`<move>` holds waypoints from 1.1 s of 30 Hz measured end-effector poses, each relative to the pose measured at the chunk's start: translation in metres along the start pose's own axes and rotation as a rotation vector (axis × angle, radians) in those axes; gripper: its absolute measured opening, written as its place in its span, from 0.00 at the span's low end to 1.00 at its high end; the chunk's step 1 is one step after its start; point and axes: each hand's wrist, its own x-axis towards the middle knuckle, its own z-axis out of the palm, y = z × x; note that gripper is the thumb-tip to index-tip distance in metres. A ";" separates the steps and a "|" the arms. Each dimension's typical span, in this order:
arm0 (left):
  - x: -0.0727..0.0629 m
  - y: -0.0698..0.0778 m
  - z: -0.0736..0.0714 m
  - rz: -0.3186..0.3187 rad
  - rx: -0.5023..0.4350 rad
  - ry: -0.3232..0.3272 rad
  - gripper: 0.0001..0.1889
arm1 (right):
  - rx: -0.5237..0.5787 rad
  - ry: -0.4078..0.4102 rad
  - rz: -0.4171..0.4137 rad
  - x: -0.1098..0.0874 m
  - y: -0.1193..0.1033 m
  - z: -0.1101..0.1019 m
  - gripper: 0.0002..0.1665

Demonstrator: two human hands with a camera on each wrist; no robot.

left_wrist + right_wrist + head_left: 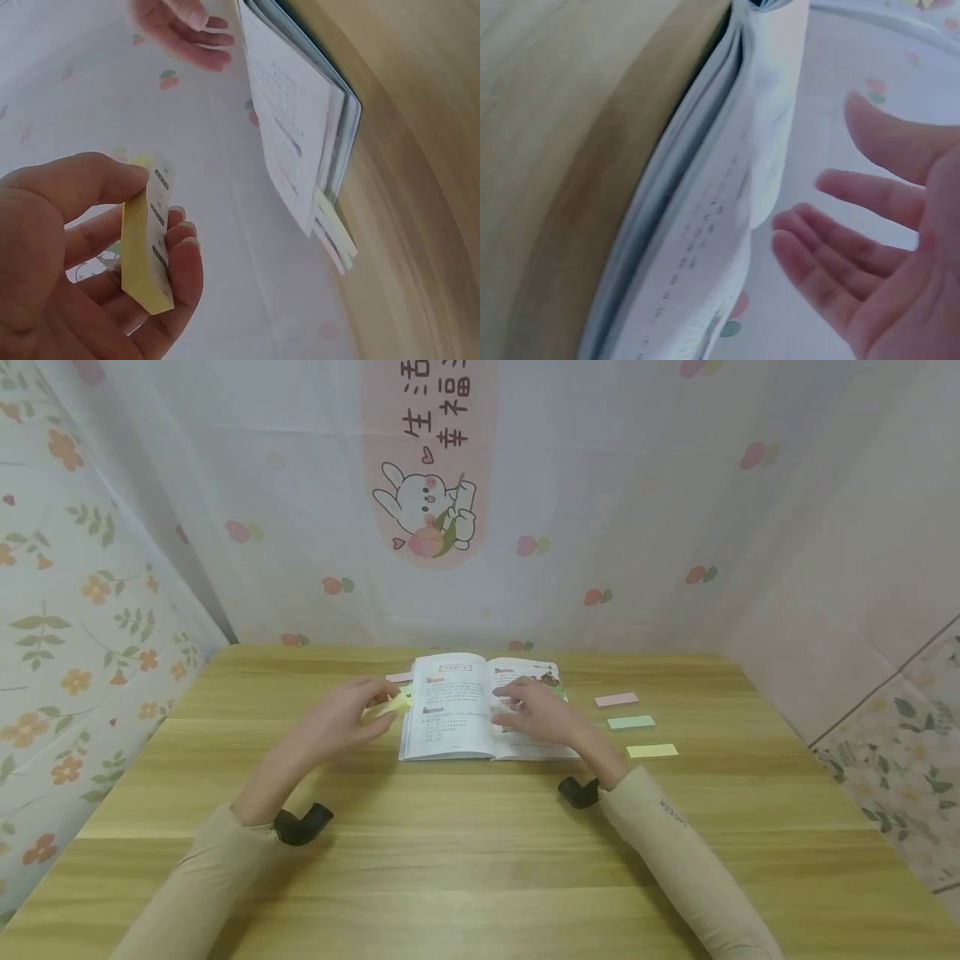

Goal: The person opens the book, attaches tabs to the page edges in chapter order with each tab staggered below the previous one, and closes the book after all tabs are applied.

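An open book (453, 735) with printed pages lies on the wooden table. Beside its left edge, my left hand (330, 722) pinches a yellow sticky-note pad (135, 240) between thumb and fingers; the pad's printed white side shows in the left wrist view. Over the right page hovers my right hand (543, 710), its fingers loosely bent and holding nothing. In the right wrist view those fingers (840, 262) are apart from the pages. A pink tab (398, 677) and a green tab (336, 229) stick out from the book's left edge, partly hidden by the left hand in the head view.
Right of the book, a pink strip (616, 700), a green strip (631, 722) and a yellow strip (652, 751) lie in a slanted column on the table (480, 860). A patterned curtain (600, 510) hangs behind the table.
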 end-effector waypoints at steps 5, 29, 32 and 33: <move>0.006 0.007 0.003 0.044 -0.034 0.019 0.12 | 0.047 0.144 -0.080 0.001 -0.007 -0.003 0.20; 0.030 0.034 0.026 0.187 -0.132 0.111 0.11 | 0.123 0.276 -0.300 -0.007 -0.047 -0.009 0.08; 0.032 0.036 0.028 0.205 -0.141 0.122 0.10 | 0.155 0.275 -0.313 -0.008 -0.048 -0.008 0.06; 0.033 0.036 0.029 0.206 -0.144 0.123 0.10 | 0.166 0.273 -0.315 -0.008 -0.049 -0.008 0.06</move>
